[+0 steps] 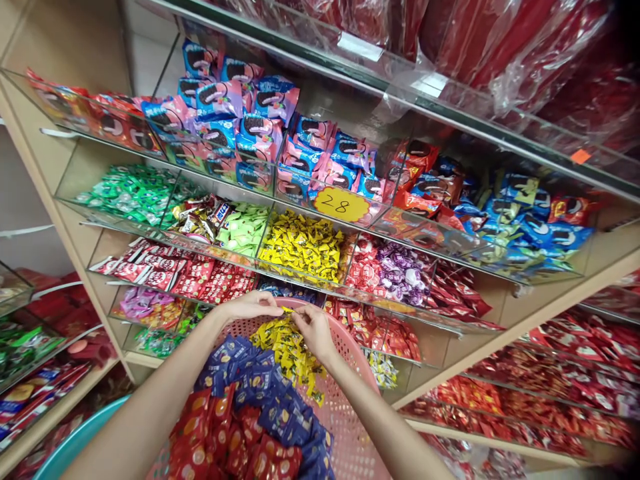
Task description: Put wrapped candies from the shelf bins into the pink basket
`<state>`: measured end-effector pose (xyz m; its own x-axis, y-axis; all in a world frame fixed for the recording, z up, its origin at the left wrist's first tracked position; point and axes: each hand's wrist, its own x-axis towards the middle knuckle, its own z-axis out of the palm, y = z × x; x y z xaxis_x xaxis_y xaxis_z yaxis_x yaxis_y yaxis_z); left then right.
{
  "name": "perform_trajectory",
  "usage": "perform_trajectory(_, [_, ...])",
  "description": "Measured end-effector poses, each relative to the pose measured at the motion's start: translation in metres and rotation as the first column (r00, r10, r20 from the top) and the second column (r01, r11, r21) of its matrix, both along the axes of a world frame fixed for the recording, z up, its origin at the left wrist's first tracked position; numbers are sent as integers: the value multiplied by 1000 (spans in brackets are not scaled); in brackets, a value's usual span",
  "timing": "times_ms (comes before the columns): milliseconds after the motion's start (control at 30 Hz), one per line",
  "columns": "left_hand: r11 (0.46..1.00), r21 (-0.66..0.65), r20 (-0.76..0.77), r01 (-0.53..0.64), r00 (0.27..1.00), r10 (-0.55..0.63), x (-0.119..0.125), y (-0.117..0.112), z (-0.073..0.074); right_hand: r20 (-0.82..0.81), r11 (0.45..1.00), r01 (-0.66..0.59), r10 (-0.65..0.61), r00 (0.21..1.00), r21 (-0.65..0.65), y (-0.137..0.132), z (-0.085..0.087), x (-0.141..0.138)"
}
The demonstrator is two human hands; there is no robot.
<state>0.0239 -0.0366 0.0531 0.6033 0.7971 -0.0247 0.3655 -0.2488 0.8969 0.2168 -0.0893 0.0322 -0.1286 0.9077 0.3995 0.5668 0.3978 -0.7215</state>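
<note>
Over the far part of a pink perforated plastic basket (357,357), my two hands meet fingertip to fingertip. My left hand (254,305) pinches one side of a small yellow-wrapped candy (287,311), and my right hand (316,328) pinches the other side; the fingers partly cover it. Just below them lies a heap of yellow-wrapped candies (287,350) in the basket. Dark blue packets (265,383) sit nearer to me, and red packets (225,433) lie closest, partly behind my left forearm.
Tilted clear-fronted shelves stand ahead, with a yellow candy bin (301,247), blue-and-pink biscuit packs (220,100) and a yellow "28" price tag (342,202). A teal tub (75,437) is at lower left. More red packets (525,400) fill shelves at right.
</note>
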Motion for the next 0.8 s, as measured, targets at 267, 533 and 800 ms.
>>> perform_trajectory(267, [998, 17, 55, 56, 997, -57, -1, 2, -5, -299, 935, -139, 38, 954, -327, 2, 0, -6])
perform_trajectory(533, [998, -8, 78, 57, 995, -57, -2, 4, -8, -449, 858, -205, -33, 893, -470, -5, 2, -8])
perform_trajectory(800, [999, -5, 78, 51, 996, -51, 0, 3, -5, -495, 808, -277, -22, 869, -520, -4, 6, -3])
